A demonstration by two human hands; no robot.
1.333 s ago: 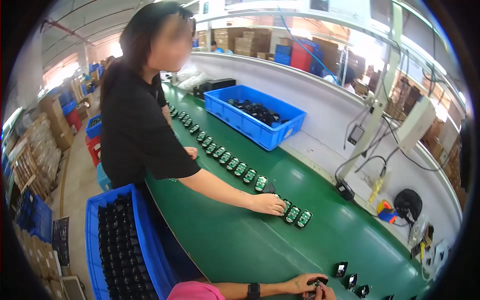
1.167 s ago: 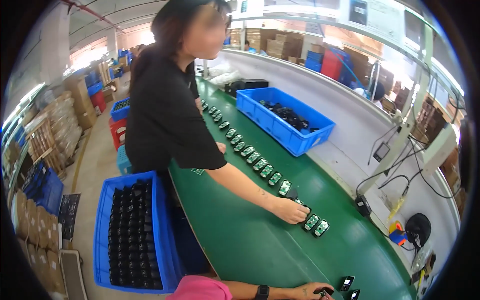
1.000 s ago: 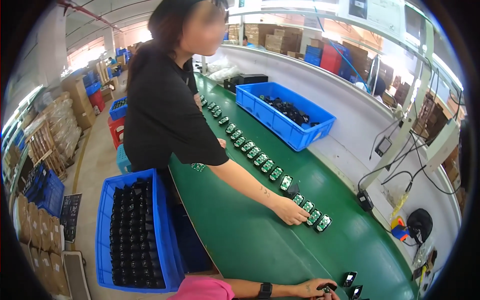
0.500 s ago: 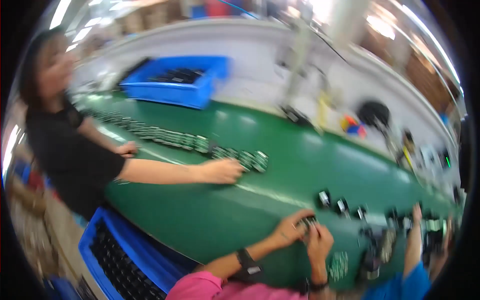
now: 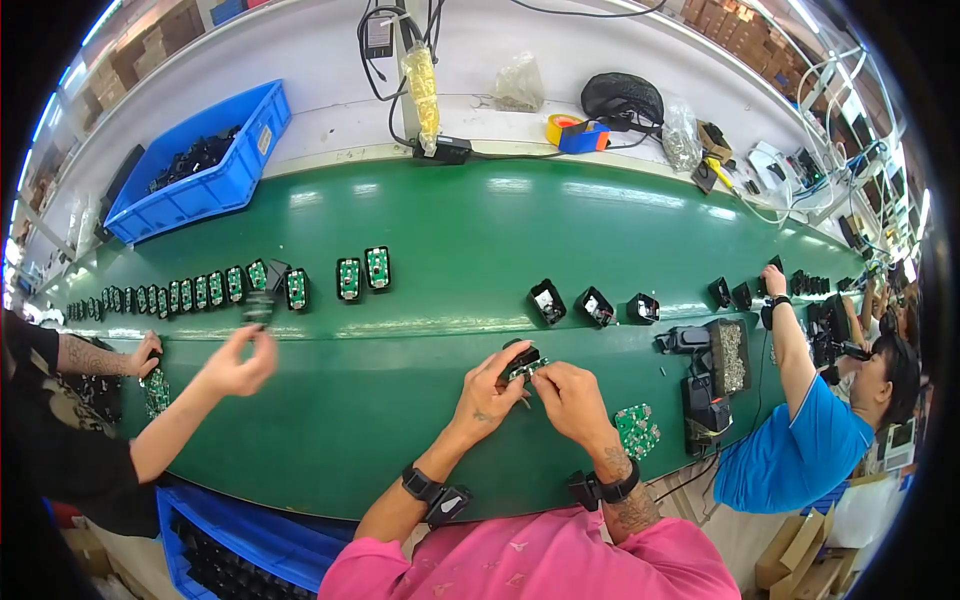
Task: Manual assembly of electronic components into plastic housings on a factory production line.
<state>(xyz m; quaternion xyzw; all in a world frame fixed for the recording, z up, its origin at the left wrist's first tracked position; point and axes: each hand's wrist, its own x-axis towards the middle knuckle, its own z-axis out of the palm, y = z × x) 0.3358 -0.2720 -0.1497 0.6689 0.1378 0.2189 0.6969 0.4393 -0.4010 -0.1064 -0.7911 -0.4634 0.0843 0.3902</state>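
Note:
Just above the green bench, my left hand (image 5: 478,408) is closed around a small black plastic housing (image 5: 516,352). My right hand (image 5: 577,402) pinches a small green circuit board (image 5: 530,369) at the housing's near side; whether the board sits inside cannot be made out behind the fingers. A patch of green circuit boards (image 5: 637,430) lies right of my right wrist. Beyond my hands stand three black housings, open at the top, one of them (image 5: 547,302) nearest my left fingers. At the left, further housings hold green boards, such as this housing (image 5: 377,268).
A co-worker's hand (image 5: 240,365) moves at the left; another person in blue (image 5: 800,455) reaches over the bench at the right. A cordless power tool (image 5: 705,405) lies beside a tray of small metal parts (image 5: 732,358). Blue bins stand far left (image 5: 190,205) and below left (image 5: 175,545).
My view has swung and sharpened, so the bench looks level. Both hands still hold the same small work between them. The left co-worker's hand has drawn back from the row of housings.

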